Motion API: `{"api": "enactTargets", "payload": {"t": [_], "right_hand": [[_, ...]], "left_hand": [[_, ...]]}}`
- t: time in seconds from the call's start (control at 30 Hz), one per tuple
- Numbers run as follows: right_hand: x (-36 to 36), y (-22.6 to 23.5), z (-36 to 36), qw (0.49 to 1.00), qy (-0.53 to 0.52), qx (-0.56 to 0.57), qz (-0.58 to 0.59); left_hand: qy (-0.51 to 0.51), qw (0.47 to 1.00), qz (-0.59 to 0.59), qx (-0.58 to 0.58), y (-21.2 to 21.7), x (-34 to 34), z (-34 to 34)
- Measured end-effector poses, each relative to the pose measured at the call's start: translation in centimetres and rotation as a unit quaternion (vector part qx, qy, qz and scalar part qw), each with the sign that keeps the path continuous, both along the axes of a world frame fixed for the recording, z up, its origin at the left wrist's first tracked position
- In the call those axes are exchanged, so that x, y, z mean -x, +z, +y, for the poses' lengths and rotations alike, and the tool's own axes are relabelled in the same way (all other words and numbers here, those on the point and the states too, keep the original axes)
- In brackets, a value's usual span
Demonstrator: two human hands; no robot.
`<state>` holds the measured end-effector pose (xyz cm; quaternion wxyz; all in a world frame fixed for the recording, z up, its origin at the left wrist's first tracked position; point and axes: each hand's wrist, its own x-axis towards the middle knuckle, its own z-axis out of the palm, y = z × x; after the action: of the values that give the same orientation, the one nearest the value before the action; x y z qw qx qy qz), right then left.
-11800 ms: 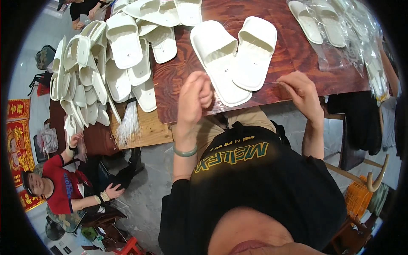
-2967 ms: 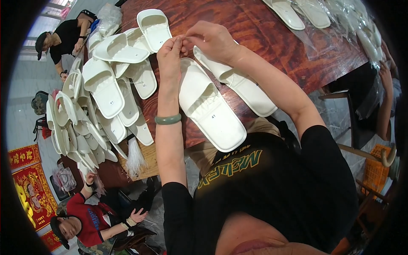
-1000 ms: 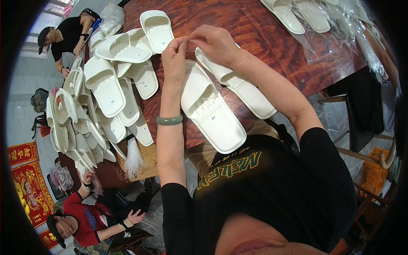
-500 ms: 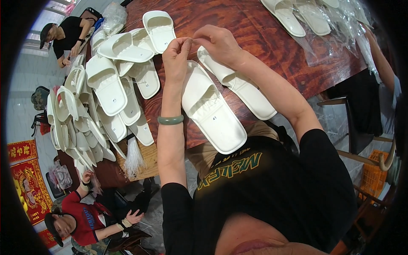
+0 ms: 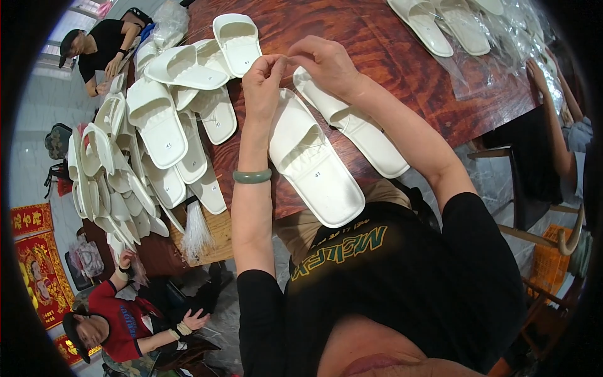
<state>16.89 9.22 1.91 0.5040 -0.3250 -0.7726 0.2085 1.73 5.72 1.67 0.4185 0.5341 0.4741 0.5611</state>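
Observation:
My left hand (image 5: pixel 261 81), with a green bangle (image 5: pixel 252 176) on its wrist, is closed in a pinch above the far end of a white slipper (image 5: pixel 314 157). Fingertip to fingertip with it, my right hand (image 5: pixel 323 66) is pinched too. Whatever they hold is too fine to make out. The slipper lies sole down, its toe strap away from me and its heel over the table's near edge. Beside it on the right rests a second white slipper (image 5: pixel 370 141), partly covered by my right hand and forearm.
White slippers (image 5: pixel 157 122) are heaped on the left of the red-brown wooden table (image 5: pixel 402 81). A bundle of white strands (image 5: pixel 198 232) hangs at its edge. More slippers (image 5: pixel 465 25) and clear plastic bags (image 5: pixel 502 56) lie at the far right. Co-workers sit at left and right.
My hands stay pinched together in nearly the same place. On the right, a co-worker's arms have come further into view by the plastic bags. The slippers before me have not moved.

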Motion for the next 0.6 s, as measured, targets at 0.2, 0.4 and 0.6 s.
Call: {"api": "enactTargets", "payload": {"t": [0.2,0.4,0.6], "right_hand": [[-0.07,0.48,-0.23,0.998,0.04,0.034,0.029],[-0.01,0.56,-0.3,0.998,0.031,0.049,0.02],[-0.05,0.49,-0.04,0.999,0.034,0.036,-0.005]], "left_hand": [[-0.005,0.999,0.017,-0.038,0.12,0.19,-0.14],[0.012,0.999,0.021,-0.03,0.0,0.36,0.05],[-0.003,0.999,0.03,-0.018,-0.45,0.57,0.18]]}}
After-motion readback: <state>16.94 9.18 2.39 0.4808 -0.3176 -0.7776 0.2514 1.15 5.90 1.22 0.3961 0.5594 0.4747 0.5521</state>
